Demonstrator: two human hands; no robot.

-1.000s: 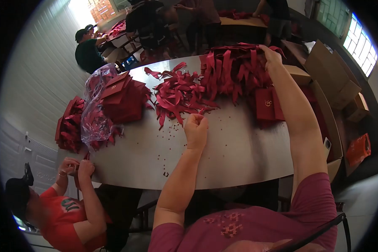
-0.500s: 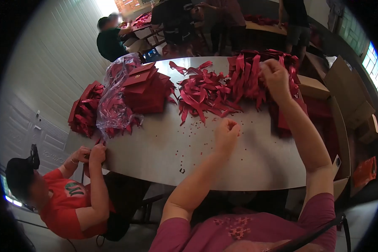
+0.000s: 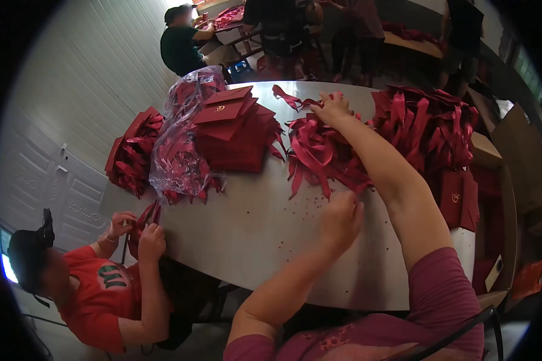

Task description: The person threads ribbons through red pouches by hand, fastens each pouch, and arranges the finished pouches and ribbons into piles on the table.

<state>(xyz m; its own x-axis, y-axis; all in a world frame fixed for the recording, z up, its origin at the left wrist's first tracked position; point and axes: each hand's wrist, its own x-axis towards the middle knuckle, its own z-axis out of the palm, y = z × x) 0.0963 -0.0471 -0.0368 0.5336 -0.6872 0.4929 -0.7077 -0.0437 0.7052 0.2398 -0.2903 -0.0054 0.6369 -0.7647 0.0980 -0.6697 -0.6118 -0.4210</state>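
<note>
My right hand [image 3: 334, 111] reaches across to the far side of a loose pile of red ribbons [image 3: 310, 147], its fingers bent and apart, touching the ribbons at the top. My left hand [image 3: 342, 222] is closed above the table just nearer than the pile, slightly blurred. Whatever it may hold is hidden by the fingers. To the right of the pile lies a heap of dark red bags with ribbons [image 3: 424, 123] hanging over their front. Below that heap is a red bag with a gold emblem [image 3: 457, 198].
A stack of red bags [image 3: 232, 135] and a clear plastic wrap [image 3: 183, 153] over more ribboned bags stand left. A co-worker in a red shirt [image 3: 111, 289] handles a red piece at the table's [image 3: 223, 234] left edge. Cardboard boxes [image 3: 509, 222] stand right. Other people are behind.
My right hand has moved left from the ribboned bags to the loose ribbon pile. My left hand stays closed near the pile. The view has shifted, so the table sits differently in frame.
</note>
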